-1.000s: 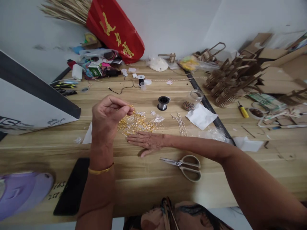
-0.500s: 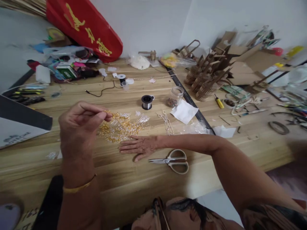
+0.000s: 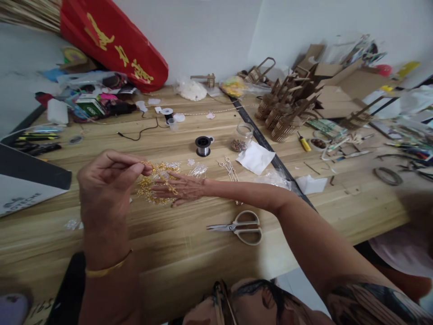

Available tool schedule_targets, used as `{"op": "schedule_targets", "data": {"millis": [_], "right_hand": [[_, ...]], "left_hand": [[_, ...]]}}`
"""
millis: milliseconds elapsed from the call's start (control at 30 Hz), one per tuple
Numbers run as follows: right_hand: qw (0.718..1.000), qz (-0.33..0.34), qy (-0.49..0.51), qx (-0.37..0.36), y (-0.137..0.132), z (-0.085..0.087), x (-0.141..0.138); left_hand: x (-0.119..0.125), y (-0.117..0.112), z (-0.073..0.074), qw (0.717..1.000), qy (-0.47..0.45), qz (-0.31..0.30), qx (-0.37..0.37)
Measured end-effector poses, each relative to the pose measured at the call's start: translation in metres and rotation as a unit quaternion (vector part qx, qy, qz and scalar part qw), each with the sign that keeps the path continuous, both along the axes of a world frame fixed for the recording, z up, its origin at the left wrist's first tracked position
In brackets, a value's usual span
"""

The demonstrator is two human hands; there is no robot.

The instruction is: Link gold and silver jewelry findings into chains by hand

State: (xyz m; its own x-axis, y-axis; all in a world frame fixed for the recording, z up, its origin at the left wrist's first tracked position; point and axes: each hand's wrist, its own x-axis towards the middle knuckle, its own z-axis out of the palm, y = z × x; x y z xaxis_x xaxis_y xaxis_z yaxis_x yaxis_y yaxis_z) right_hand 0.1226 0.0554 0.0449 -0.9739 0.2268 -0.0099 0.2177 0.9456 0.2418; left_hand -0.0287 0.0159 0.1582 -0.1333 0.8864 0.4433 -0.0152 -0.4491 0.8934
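Held up on the left, my left hand (image 3: 110, 178) pinches one end of a thin gold beaded strand (image 3: 165, 181) between thumb and fingertips. The strand slants down in front of my right hand (image 3: 189, 187), which is stretched flat with its fingers apart. Under and around those fingers lies a pile of small gold and silver pieces (image 3: 145, 188); part of it is hidden by the hand. A bunch of fine clear or silver pins (image 3: 198, 170) rests just beyond. Scissors (image 3: 238, 227) with pale handles lie half open nearer me.
Behind the pile stands a spool of silver wire (image 3: 203, 146), with a glass jar of beads (image 3: 242, 137) to its right. A white paper (image 3: 256, 158) and thin chains (image 3: 230, 170) lie nearby. Brown woven baskets (image 3: 282, 115) crowd the back right; a white box (image 3: 30, 180) edges the left.
My right hand has moved left and away from me, from the pile's near edge onto the pile. The gold strand now hangs stretched out from my left hand, which has barely moved.
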Motion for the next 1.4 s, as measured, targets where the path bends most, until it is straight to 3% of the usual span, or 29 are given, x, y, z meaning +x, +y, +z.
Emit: {"op": "schedule_targets", "data": {"millis": [67,200,500,667,833,933,1133,1400], "right_hand": [[0.996,-0.035,-0.082,0.009,-0.007,0.014,0.001],[0.997,-0.06,-0.03,0.036,-0.021,0.026,0.006],[0.997,-0.048,0.004,0.058,-0.037,0.001,0.016],[0.997,-0.053,0.023,0.05,-0.074,0.005,0.029],[0.992,-0.072,0.064,-0.079,-0.127,0.013,0.06],[0.981,-0.138,0.044,-0.129,-0.147,0.014,0.086],[0.942,-0.281,0.017,-0.181,-0.161,0.016,0.125],[0.935,-0.278,0.03,-0.218,-0.176,0.013,0.144]], "left_hand": [[0.001,-0.001,0.0,1.0,0.003,0.005,0.0],[0.003,-0.001,0.0,1.0,0.009,0.005,0.009],[0.005,0.001,-0.001,0.999,0.003,0.018,0.035],[0.002,0.002,0.001,0.998,-0.014,0.019,0.056],[0.002,0.002,-0.001,0.997,-0.019,0.015,0.073],[0.008,0.001,-0.002,0.998,-0.014,-0.005,0.057],[0.026,0.001,-0.006,0.998,-0.022,-0.062,-0.011],[0.043,0.001,-0.028,0.992,0.004,-0.091,-0.086]]}}
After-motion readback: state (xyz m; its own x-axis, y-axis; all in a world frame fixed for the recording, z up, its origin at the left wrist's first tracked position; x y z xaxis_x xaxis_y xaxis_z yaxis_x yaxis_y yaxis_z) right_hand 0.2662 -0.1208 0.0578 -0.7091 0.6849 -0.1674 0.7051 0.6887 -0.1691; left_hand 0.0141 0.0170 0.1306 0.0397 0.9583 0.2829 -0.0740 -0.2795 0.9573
